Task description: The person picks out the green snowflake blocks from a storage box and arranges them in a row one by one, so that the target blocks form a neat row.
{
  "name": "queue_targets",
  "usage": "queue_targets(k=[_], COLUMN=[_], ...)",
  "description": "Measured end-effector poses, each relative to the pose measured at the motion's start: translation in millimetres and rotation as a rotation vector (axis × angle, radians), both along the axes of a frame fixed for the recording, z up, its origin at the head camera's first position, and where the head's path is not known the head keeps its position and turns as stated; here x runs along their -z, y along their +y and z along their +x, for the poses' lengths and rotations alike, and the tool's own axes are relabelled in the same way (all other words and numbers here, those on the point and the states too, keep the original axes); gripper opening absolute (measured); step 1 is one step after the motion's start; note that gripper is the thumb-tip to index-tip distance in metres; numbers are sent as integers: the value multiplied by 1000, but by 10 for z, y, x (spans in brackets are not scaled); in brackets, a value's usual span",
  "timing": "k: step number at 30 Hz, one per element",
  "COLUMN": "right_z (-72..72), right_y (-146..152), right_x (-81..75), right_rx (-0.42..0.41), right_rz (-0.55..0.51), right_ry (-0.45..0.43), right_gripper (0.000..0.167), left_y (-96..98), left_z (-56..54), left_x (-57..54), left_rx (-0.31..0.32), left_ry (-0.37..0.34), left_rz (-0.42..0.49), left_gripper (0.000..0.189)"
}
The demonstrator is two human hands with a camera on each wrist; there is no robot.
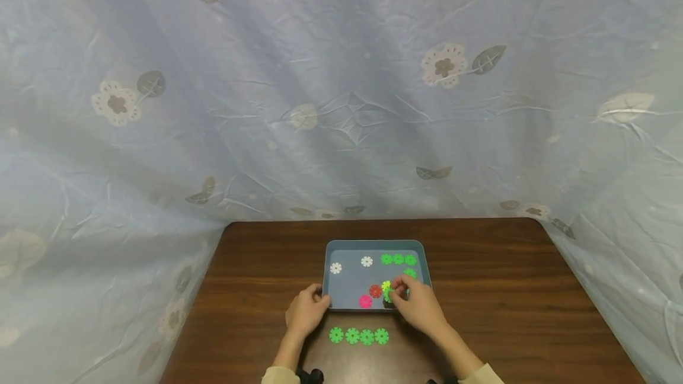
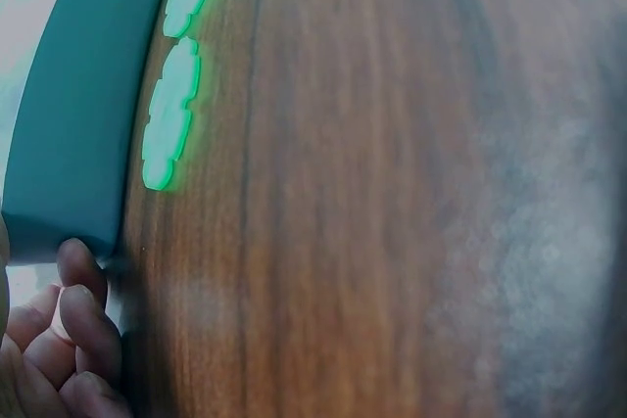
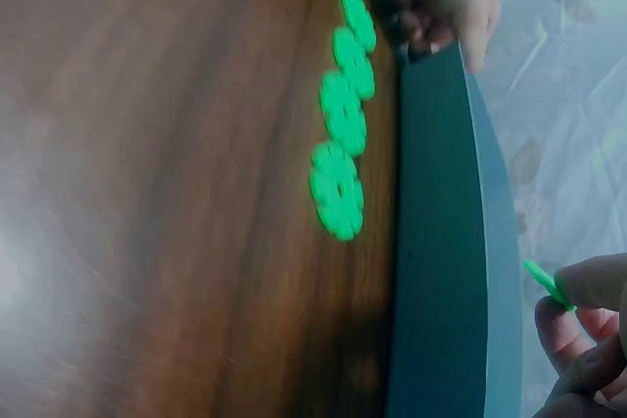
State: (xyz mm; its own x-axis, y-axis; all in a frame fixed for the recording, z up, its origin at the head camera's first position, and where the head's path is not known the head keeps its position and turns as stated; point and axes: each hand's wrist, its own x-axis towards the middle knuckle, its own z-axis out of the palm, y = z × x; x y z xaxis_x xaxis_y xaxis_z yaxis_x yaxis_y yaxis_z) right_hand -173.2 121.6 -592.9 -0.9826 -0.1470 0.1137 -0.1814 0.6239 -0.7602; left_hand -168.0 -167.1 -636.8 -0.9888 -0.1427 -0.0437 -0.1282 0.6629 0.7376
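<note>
At the front left corner of the blue-grey tray (image 1: 347, 286), my left hand (image 1: 307, 312) grips the wall, thumb on the rim and fingers curled outside. My right hand (image 1: 421, 308) is over the tray's front right part, pinching a green snowflake disc (image 3: 549, 284) between thumb and fingers. Near it in the tray lie a yellow disc (image 1: 386, 285), a red disc (image 1: 375, 291) and a pink disc (image 1: 365, 301). Several green discs (image 1: 398, 259) line the back right, partly hidden by the right hand further forward. White discs (image 1: 366, 261) lie toward the back and left.
In front of the tray, a row of several green discs (image 1: 366, 337) lies on the brown wooden table (image 1: 256, 265). A patterned pale curtain (image 1: 341, 105) hangs behind the table and along both sides.
</note>
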Motion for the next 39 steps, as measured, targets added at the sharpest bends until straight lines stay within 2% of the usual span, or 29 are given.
queue_targets(k=[7,16,22,26,39], right_z=[267,490,565,588,636], right_y=[20,97,152,162,119], right_x=[-43,148,331,408,428], right_rx=[11,0,-33,-36,14], right_rz=[3,53,60,87,226], right_ry=[-23,-52,-114,-107,-24], right_gripper=[14,17,15,15,20], left_y=[5,10,11,10,15], left_z=[-6,5,4,4,6], left_x=[-3,-2,2,1,-15], left_rx=[-3,-2,-4,-4,-7], left_ry=[-1,-2,-3,-1,-3], left_rz=[-9,-15,-16,-15,-11], left_gripper=[39,40,39,39,40])
